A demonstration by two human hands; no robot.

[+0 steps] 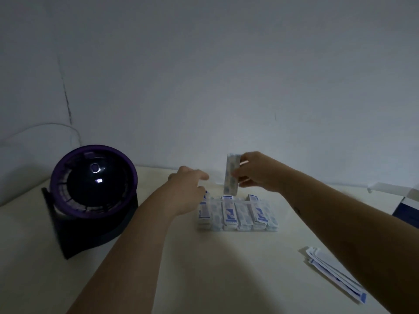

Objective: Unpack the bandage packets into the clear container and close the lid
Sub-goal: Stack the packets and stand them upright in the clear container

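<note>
A clear container (271,208) sits in the middle of the table with several white-and-blue bandage packets (230,215) standing side by side in it. My right hand (256,172) is above its far edge and holds a stack of bandage packets (231,174) upright. My left hand (189,190) reaches over the container's left end with loosely bent fingers, and part of that end is hidden under it. I cannot tell whether this hand touches the container. The lid cannot be made out clearly.
A dark purple fan (93,189) on a black base stands at the left. Empty white-and-blue wrappers (335,271) lie at the front right. An open blue-and-white box (405,205) sits at the right edge. The wall is close behind the table.
</note>
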